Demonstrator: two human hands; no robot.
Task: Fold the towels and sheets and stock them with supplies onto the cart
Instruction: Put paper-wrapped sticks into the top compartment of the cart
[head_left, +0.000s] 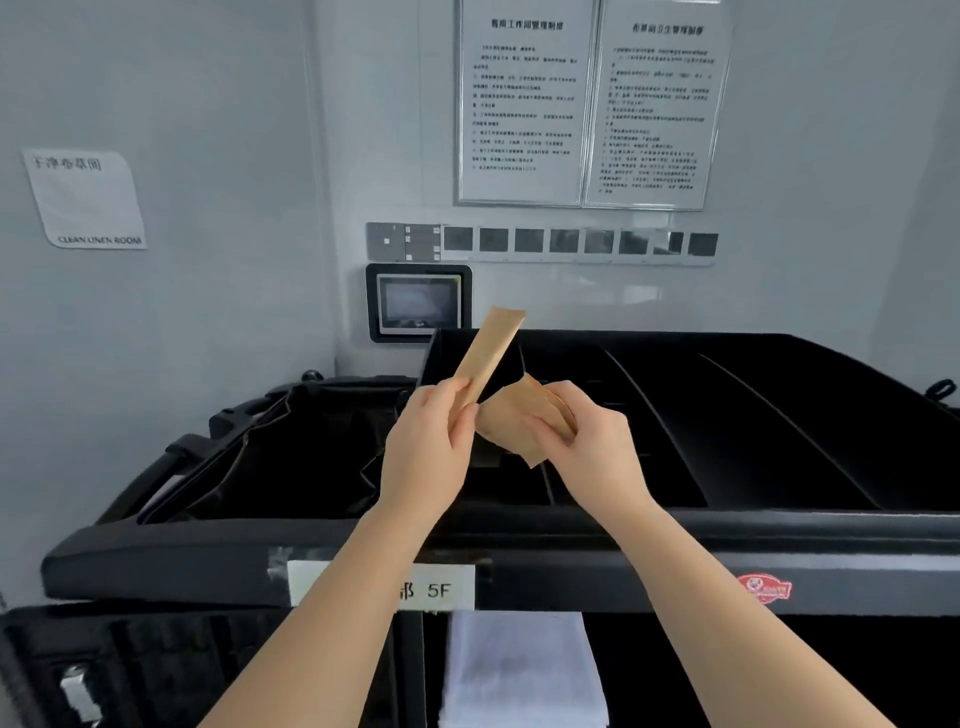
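One long kraft packet (488, 353) is pinched by the left hand (431, 441); a bundle of packets (524, 421) is gripped in the right hand (587, 447), above the cart tray (727, 395). Packets are best laid flat, aligned lengthwise within one divider slot.

Both bare forearms are being extended from the lower edge toward 12 o'clock, converging at mid-frame. The left hand (431, 431) is being held with its fingers curled and thumb pinched against a long, thin brown packet (491, 353) that is being tilted toward 1 o'clock. The right hand (587, 441) is being closed around a bunch of brown packets (519, 415), knuckles up.
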